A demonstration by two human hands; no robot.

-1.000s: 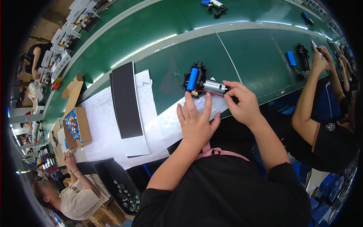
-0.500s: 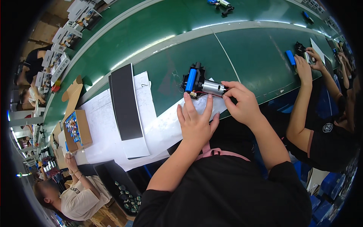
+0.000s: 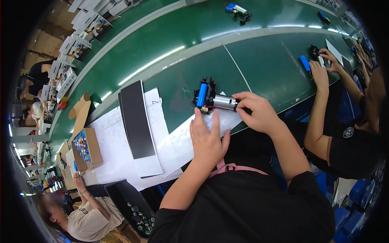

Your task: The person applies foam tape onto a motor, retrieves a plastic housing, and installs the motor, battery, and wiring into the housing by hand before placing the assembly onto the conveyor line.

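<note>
A black plastic housing lies on the green workbench, with a blue cylindrical battery along its left side. Out of its right side sticks a silver cylindrical motor. My right hand pinches the free end of this motor between thumb and fingers. Below the housing, my left hand has its fingers stretched and apart. Its index fingertip is at the lower end of the battery, beside a small white connector with thin wires. Whether that fingertip presses on anything, I cannot tell.
White sheets and a black panel lie left of my hands. Further left stands a cardboard box of blue batteries, and below it a black bin of small parts. Co-workers sit on both sides; another motor assembly lies on the far belt.
The whole view has shifted slightly, so the bench things sit lower in it. My right hand keeps its pinch on the motor; my left fingers stay spread by the connector.
</note>
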